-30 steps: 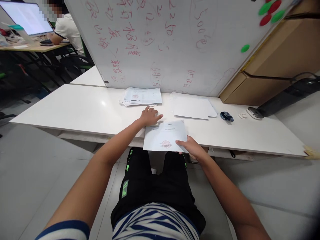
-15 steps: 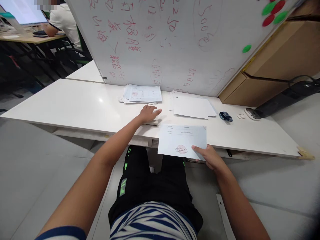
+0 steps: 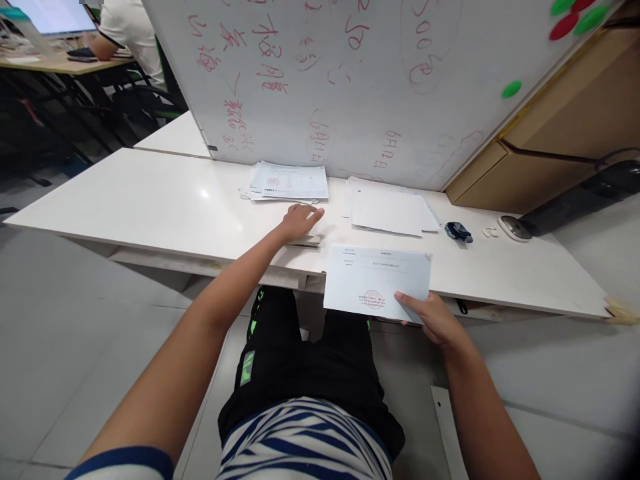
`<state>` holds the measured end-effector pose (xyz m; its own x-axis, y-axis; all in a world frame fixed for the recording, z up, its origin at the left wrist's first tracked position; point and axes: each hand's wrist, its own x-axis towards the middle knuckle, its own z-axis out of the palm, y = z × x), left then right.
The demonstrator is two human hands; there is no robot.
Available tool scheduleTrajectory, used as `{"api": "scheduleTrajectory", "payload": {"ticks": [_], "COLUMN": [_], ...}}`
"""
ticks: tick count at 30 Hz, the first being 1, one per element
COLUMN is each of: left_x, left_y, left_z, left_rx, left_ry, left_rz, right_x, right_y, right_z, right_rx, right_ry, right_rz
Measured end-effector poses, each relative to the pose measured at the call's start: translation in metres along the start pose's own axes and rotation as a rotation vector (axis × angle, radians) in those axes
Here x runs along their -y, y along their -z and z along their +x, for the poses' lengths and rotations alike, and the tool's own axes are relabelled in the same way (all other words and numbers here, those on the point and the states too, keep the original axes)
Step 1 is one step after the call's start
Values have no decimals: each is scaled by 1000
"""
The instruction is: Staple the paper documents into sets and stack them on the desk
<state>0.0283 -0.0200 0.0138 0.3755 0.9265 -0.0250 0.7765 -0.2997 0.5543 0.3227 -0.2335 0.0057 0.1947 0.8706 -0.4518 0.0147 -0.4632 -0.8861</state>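
My right hand (image 3: 434,315) grips a white printed paper sheet (image 3: 373,277) by its lower right corner, thumb on top. The sheet carries a red round stamp and hangs over the desk's front edge. My left hand (image 3: 299,221) is stretched over the desk, fingers apart. Just below it, a flat beige-grey object (image 3: 306,242) lies near the edge, partly hidden by the hand and wrist; its kind cannot be made out. Behind my left hand is a stack of stamped papers (image 3: 295,182). To its right sits a second pile of paper, with a blank white sheet (image 3: 385,211) on top.
A whiteboard (image 3: 360,100) with red writing stands along the back of the white desk (image 3: 165,207). On the right are a dark watch (image 3: 459,233), white earbuds (image 3: 490,232), a computer mouse (image 3: 515,228) and cardboard boxes (image 3: 530,173). A person (image 3: 133,40) sits far left.
The view has shifted slightly. My right hand has moved a little to the right with the paper sheet. My left hand stays over nearly the same spot, its fingers slightly less spread.
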Motion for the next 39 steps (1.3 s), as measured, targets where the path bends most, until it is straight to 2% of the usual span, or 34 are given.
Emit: {"api": "scheduleTrajectory", "payload": {"ticks": [4,10,13,27,35,39], "left_x": [0,-6,-8,-8,-7,-8], "left_y": [1,8,11,14,13,13], "left_z": [-1,-11,-16,-19,-18,-19], "left_rx": [-34,-90,-101,-94,-77,-74], "left_ry": [7,-52,-30,-4,10,15], "left_rz": [-34,-165,-225,-267,-246,-265], "right_x": [-2,-20,-25,-20,-12,-13], "right_y": [0,1,1,-3,-10,-11], "right_z": [2,12,13,7,5,6], "right_rx": [6,27,49,49,-56,-50], "right_ry": [12,-1,3,-2,-39,-42], "right_rz": [4,1,4,22,20,26]}}
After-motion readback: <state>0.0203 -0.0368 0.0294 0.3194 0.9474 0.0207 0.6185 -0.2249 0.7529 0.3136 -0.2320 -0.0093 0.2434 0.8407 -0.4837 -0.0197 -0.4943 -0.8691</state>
